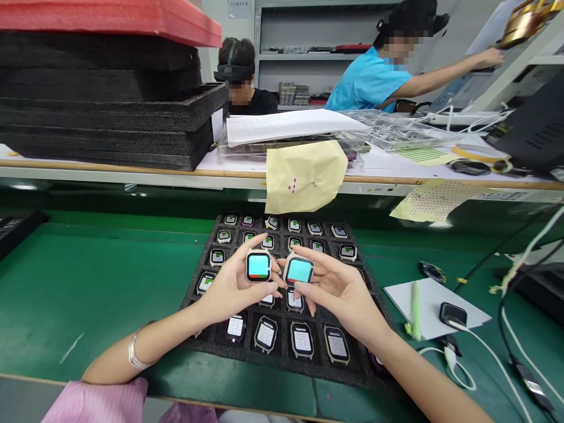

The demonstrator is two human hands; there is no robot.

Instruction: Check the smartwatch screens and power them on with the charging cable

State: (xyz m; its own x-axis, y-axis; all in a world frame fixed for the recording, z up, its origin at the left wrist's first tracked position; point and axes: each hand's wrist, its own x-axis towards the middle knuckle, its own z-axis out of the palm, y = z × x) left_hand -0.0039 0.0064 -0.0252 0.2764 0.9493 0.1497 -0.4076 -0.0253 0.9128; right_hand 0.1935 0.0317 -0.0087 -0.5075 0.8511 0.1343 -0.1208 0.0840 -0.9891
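My left hand (240, 279) is closed around the edges of a smartwatch without a strap (258, 265), its lit screen cyan with a red and green strip along the bottom. Beside it, my right hand (337, 285) grips a second smartwatch (299, 271), slightly tilted, also showing cyan with some red at the bottom. Both are held over a black foam tray (282, 358), whose pockets hold several more watch bodies. White screens with grid lines show on the near ones, such as the watch (302, 339). Part of the tray's middle is hidden by my hands.
Stacked black foam trays (101, 129) stand on the shelf at left. Yellow sheets (304, 176) hang over its edge. To the right lie a white paper (429, 299), a green pen (416, 310), a cabled watch (453, 314) and loose cables. Two people work behind the shelf.
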